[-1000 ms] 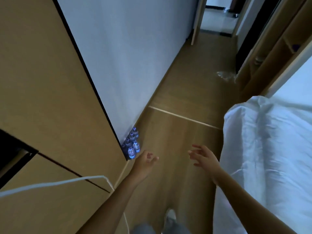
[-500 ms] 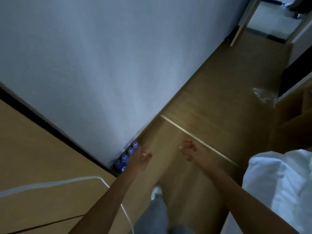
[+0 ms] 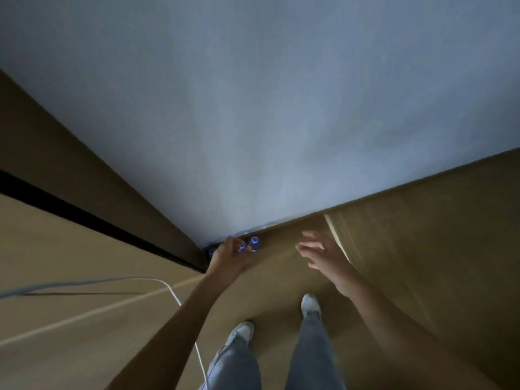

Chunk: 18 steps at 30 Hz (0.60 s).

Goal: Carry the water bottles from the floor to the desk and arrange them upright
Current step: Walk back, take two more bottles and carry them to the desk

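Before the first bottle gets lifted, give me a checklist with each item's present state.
1. Water bottles located, on the floor at the foot of the wall: ok.
2. Bottles upright, caps facing up: ok.
3. Left hand over the bottles: ok; closed on a cap: cannot tell.
4. Right hand free, fingers spread, holding nothing: ok.
5. White cable away from the feet: not ok, it runs beside the left shoe.
6. Number of bottles: cannot tell, the hand hides some.
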Motion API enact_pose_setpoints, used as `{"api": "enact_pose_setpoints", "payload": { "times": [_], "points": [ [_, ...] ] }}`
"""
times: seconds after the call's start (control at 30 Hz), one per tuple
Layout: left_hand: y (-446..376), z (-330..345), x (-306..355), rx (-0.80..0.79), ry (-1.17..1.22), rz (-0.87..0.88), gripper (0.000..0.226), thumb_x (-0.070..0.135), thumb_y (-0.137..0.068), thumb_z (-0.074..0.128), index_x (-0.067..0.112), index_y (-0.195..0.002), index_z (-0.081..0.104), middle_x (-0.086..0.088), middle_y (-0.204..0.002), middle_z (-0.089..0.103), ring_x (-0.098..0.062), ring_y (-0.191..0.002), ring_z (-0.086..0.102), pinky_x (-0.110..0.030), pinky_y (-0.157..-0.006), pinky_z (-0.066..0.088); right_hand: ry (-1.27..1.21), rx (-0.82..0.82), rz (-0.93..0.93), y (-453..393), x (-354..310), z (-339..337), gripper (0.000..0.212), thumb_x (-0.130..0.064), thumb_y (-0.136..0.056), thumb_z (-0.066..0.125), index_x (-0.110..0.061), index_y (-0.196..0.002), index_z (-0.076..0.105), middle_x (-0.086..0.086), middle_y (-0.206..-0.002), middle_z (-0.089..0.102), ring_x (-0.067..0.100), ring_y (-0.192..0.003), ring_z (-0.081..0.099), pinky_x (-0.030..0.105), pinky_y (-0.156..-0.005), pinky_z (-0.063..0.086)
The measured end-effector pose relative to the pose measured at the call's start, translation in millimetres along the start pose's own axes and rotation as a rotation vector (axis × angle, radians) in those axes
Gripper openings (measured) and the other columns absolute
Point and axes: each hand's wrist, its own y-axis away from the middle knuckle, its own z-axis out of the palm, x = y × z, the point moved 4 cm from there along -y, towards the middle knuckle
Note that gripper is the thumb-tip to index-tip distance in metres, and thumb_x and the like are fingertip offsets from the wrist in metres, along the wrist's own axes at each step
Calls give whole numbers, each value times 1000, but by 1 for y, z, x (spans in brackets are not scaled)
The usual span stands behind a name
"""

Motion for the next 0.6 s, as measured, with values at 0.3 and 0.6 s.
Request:
{"api": "enact_pose_setpoints", "payload": {
  "times": [0.3,0.6],
  "points": [
    [-3,64,1,291,220,-261,18,24,-88,67,15,-101,59,0,-92,62,-19,-86,61,-26,-74,43,295,-304,-65,-102,-27,-35,38,-28,-86,70,-25,-121,58,-1,-113,67,11,-102,63,40,-96,51],
    [-2,82,-39,510,294,-471,21,26,-89,65,15,-106,60,4,-93,60,-16,-81,57,-22,-69,37,431,-490,-86,-151,-20,6,37,-20,-88,69,-17,-123,57,7,-115,66,14,-94,62,29,-81,49]
  ]
}}
